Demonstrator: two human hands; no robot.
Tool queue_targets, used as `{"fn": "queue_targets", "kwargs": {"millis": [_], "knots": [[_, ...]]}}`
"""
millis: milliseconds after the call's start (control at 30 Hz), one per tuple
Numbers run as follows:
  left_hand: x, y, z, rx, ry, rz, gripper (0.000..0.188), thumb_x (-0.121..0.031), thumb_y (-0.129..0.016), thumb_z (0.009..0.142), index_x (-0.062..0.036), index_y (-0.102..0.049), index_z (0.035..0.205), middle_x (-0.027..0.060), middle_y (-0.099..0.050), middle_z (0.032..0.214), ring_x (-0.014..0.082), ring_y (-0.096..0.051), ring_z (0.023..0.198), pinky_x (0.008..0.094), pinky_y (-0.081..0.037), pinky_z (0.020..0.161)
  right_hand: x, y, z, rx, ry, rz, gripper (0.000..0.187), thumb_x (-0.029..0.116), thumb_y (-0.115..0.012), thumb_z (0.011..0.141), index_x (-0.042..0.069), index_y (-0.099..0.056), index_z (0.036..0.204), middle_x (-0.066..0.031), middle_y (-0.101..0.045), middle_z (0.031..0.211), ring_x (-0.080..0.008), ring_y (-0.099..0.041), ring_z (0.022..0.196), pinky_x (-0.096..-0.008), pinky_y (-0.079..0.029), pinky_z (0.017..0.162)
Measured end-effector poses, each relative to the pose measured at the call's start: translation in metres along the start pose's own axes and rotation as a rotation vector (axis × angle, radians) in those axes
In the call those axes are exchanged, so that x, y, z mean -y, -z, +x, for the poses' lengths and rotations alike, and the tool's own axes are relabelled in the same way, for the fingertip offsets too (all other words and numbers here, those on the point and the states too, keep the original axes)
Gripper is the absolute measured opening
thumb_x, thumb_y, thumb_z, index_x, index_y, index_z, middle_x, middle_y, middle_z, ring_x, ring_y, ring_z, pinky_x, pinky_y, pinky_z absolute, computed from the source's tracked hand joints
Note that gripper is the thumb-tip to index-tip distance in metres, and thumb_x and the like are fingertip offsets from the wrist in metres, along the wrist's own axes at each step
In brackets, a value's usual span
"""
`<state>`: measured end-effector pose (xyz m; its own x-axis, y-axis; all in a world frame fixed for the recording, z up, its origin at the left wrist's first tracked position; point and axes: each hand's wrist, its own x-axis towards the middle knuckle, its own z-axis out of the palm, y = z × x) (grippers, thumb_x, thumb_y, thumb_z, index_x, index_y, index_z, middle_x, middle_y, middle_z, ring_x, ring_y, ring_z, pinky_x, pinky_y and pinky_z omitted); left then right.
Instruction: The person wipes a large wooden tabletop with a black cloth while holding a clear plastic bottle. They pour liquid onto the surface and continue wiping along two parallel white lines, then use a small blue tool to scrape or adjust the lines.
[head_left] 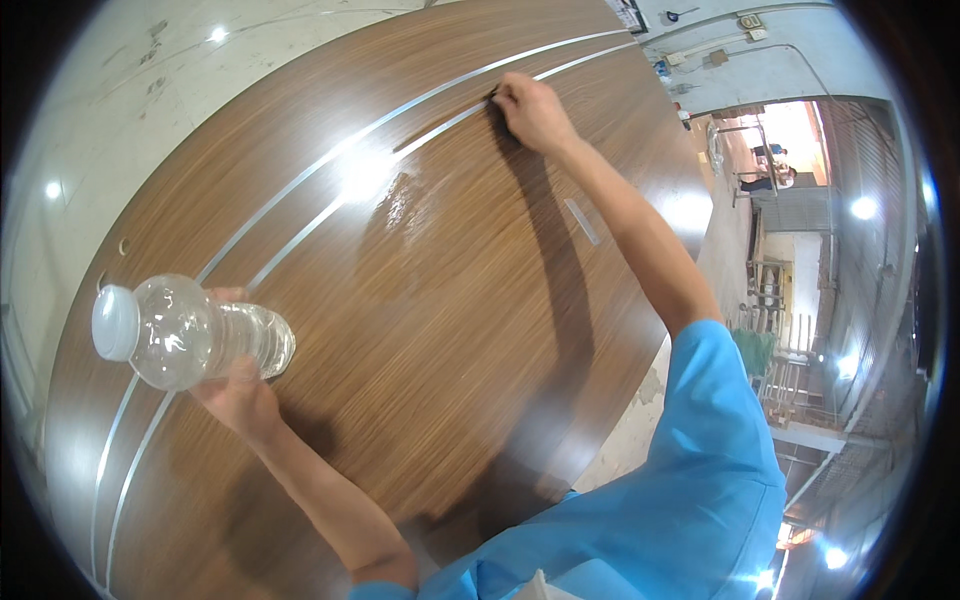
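Observation:
A clear plastic bottle [180,335] with a white cap, partly filled with clear liquid, tilts in my left hand [240,395], whose fingers wrap round it. Below it lies a large brown wood-grain panel [430,330] with two thin silver strips [300,235] running along its length. Far out on the panel, my right hand [530,112] is closed, its fingertips down at the nearer strip. Something small and dark shows at those fingertips, but its kind is hidden. A shiny wet-looking patch [400,205] lies on the panel between my hands.
A short pale strip [582,221] lies on the panel near my right forearm. Two small round holes [124,246] sit by the panel's left edge. Pale floor [150,110] spreads beyond it. At the right are metal racks [780,340] and people [775,178] by a bright doorway.

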<state>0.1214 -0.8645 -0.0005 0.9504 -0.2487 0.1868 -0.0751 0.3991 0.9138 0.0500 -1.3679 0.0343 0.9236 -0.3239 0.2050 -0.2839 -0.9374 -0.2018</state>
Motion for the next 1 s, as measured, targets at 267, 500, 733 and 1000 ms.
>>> {"fn": "queue_targets", "kwargs": {"millis": [267, 500, 733, 1000], "knots": [[0.000, -0.010, 0.004, 0.020, -0.051, -0.053, 0.076, -0.025, -0.084, 0.088, 0.0039, -0.053, 0.151, 0.0288, -0.068, 0.128, 0.0384, -0.070, 0.118, 0.0514, -0.058, 0.107, 0.233, -0.043, -0.082, -0.038, 0.374, 0.279, 0.014, 0.003, -0.071, 0.085, 0.006, -0.062, 0.096, -0.0136, -0.061, 0.097, -0.0341, -0.063, 0.096, -0.0454, -0.056, 0.080], [-0.013, 0.000, 0.015, -0.082, -0.178, -0.095, 0.072, -0.032, -0.081, 0.092, 0.0050, -0.053, 0.148, 0.0262, -0.069, 0.120, 0.0370, -0.071, 0.110, 0.0539, -0.061, 0.098, 0.211, -0.043, -0.057, -0.039, 0.195, 0.113, 0.008, 0.001, -0.061, 0.097, -0.001, -0.063, 0.104, -0.0230, -0.067, 0.123, -0.0415, -0.063, 0.119, -0.0547, -0.052, 0.100], [-0.025, 0.033, 0.022, -0.313, -0.282, -0.150, 0.071, -0.036, -0.078, 0.091, -0.0018, -0.050, 0.146, 0.0229, -0.070, 0.111, 0.0371, -0.072, 0.103, 0.0477, -0.062, 0.086, 0.261, -0.074, -0.057, -0.128, 0.098, 0.137, 0.033, 0.006, -0.050, 0.105, -0.002, -0.056, 0.136, -0.0266, -0.063, 0.139, -0.0423, -0.061, 0.133, -0.0512, -0.050, 0.114], [-0.029, 0.040, -0.022, -0.366, -0.224, -0.193, 0.066, -0.043, -0.071, 0.097, -0.0028, -0.052, 0.147, 0.0213, -0.068, 0.120, 0.0357, -0.070, 0.112, 0.0488, -0.060, 0.096, 0.231, -0.073, -0.041, -0.002, 0.110, 0.287, 0.046, 0.002, -0.051, 0.101, 0.004, -0.056, 0.146, -0.0234, -0.058, 0.152, -0.0435, -0.056, 0.140, -0.0518, -0.047, 0.117]]}}
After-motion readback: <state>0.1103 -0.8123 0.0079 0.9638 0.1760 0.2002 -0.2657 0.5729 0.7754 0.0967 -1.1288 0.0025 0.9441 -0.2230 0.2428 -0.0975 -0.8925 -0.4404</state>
